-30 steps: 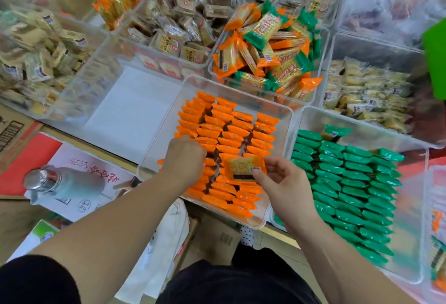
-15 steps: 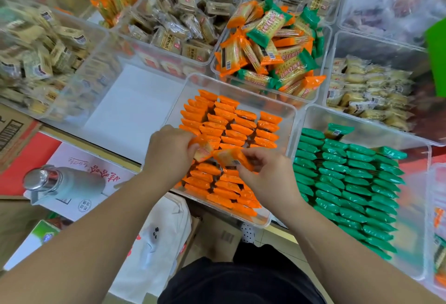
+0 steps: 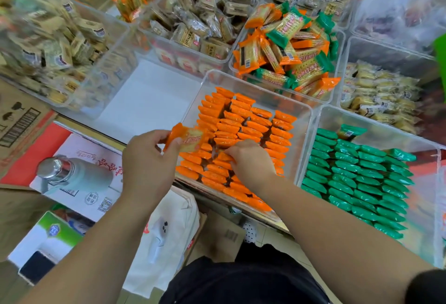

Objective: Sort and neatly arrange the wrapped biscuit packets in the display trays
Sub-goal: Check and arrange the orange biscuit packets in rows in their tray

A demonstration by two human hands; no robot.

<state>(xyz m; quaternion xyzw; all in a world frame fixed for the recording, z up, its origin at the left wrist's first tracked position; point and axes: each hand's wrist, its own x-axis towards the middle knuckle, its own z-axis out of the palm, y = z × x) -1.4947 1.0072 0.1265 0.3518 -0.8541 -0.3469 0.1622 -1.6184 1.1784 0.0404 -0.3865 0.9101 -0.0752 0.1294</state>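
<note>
Item: black short sleeve (image 3: 426, 288), 5 o'clock of your view, on your right upper arm. Item: black garment (image 3: 241, 279), 6 o'clock, covering your front. Your left forearm (image 3: 96, 243), right forearm (image 3: 325, 219), left hand (image 3: 147, 166), right hand (image 3: 251, 161): bare.

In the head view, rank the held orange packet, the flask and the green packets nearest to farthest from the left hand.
1. The orange packet, held in the left hand.
2. The flask, on its left.
3. The green packets, far to the right.
</note>
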